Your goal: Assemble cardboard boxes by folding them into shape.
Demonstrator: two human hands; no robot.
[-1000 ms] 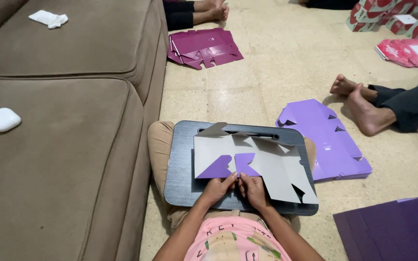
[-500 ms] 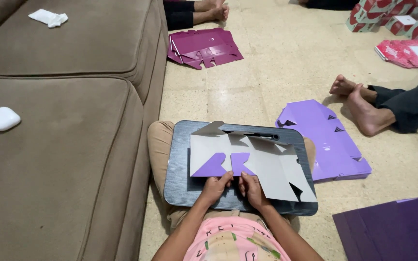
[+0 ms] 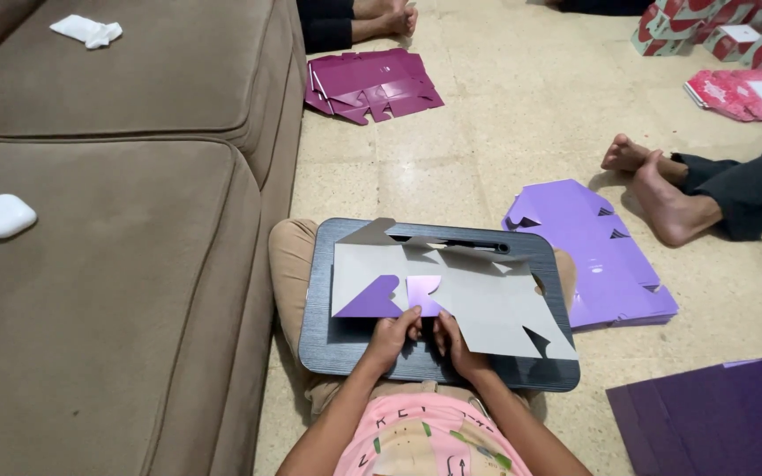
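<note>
Flat cardboard box blank lying grey side up on the dark lap tray, just ahead of both hands — probably light, stiff, creasing only along scored folds. Left hand and right hand side by side, fingertips pinching the purple flaps at the near edge, wrists low, elbows tucked.
</note>
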